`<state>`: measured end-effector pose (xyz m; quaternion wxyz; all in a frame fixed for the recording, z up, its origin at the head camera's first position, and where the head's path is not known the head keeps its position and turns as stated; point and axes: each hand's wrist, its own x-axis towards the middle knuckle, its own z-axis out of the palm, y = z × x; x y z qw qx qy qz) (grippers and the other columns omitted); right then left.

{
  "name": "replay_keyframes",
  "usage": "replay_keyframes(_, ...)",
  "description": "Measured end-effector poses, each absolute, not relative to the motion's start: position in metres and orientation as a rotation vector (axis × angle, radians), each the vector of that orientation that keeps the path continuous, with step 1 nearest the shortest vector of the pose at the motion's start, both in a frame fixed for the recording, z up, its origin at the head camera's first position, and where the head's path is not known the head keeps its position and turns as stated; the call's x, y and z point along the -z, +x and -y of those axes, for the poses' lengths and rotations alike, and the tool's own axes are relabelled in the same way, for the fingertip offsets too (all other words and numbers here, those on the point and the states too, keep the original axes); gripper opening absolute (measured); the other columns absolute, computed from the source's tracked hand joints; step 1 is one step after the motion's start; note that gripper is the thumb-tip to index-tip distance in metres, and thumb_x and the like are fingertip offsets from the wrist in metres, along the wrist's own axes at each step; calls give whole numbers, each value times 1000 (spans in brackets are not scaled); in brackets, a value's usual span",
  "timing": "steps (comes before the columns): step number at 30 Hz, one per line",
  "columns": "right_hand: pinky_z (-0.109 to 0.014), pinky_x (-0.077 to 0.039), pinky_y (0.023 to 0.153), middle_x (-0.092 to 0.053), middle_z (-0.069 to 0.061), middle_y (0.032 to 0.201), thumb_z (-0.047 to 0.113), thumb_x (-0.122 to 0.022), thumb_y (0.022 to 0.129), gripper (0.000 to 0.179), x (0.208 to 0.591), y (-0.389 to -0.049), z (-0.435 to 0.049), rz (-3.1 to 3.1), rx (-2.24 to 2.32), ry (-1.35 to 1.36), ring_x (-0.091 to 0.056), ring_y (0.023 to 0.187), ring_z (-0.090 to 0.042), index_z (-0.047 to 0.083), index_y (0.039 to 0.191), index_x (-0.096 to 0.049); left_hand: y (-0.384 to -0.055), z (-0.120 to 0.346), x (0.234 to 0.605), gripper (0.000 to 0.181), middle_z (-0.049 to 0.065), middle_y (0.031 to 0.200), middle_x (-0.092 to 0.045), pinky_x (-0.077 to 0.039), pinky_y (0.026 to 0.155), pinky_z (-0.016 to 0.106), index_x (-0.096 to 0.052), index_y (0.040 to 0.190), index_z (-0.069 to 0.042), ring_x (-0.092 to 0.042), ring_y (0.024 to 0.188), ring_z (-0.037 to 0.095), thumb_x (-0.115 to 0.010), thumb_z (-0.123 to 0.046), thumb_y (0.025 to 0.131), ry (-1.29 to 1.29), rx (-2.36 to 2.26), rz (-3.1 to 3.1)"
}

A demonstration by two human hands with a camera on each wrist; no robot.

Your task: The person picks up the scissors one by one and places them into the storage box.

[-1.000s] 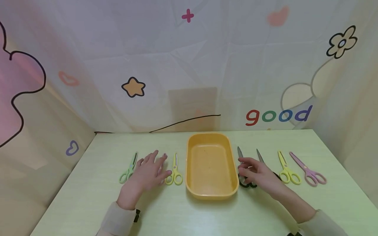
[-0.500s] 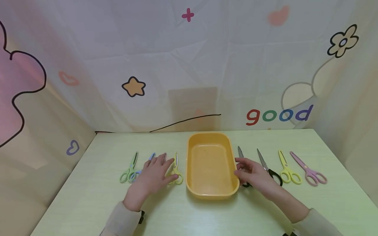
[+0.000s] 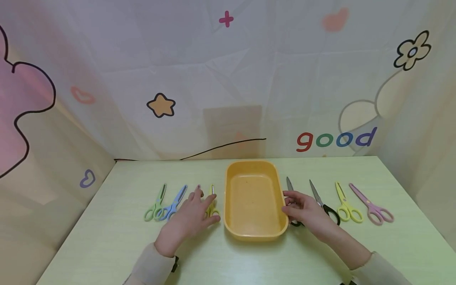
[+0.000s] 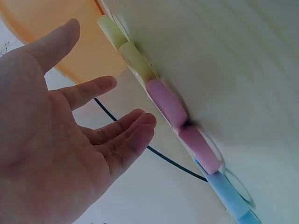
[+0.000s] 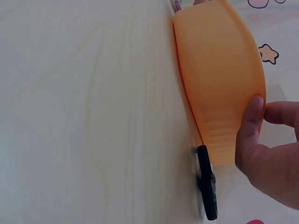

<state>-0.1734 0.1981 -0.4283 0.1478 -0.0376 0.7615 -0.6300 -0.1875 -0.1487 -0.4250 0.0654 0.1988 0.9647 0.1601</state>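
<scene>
Farthest left of the left hand (image 3: 189,217), the green scissors (image 3: 156,205) lie on the table (image 3: 213,261), their handle against that of the blue scissors (image 3: 173,206), which lie just beside the hand. The left hand hovers palm down, thumb and index finger spread apart, the other fingers closer together, holding nothing. Beneath it are the pink scissors (image 4: 167,103), mostly covered in the head view; under its thumb and index finger, the left yellow scissors (image 4: 136,60). To its right stands the orange tray (image 3: 254,206), between the two hands. The right hand (image 3: 308,209) grips the tray's right rim with thumb and bent fingers. Partly hidden below it are the near black scissors (image 3: 290,183). Right of its fingers lie the far black scissors (image 3: 325,208), then the right yellow scissors (image 3: 343,204) and, farthest off, the purple scissors (image 3: 370,204).
</scene>
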Motion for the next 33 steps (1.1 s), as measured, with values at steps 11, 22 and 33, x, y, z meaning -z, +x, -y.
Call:
replay_keyframes(11,-27,-57,79,-51,-23,121,1,-62,101,57,429,-173,-199,-2157,1852,-131,-57,98,-26,-10,151,-35,-190,143,428,62,42,149,-32,-36,110,61,-54,145,-6,-12,149,53,-72,-41,97,650,-472,-2883)
replay_keyframes(22,-28,-57,79,-51,-22,122,1,-62,101,57,429,-173,-199,-2156,1855,-112,-57,98,-26,-9,151,-36,-186,139,429,44,35,136,-45,-56,78,64,-63,131,-14,-9,149,54,-75,-37,95,640,-395,-2887)
replay_keyframes(33,-27,-57,80,-51,-21,122,1,-61,102,57,430,-172,-199,-2154,1854,-113,-56,98,-26,-9,151,-35,-187,138,429,30,21,108,-51,-57,73,63,-61,121,-12,-17,146,57,-73,-28,98,679,-337,-2923)
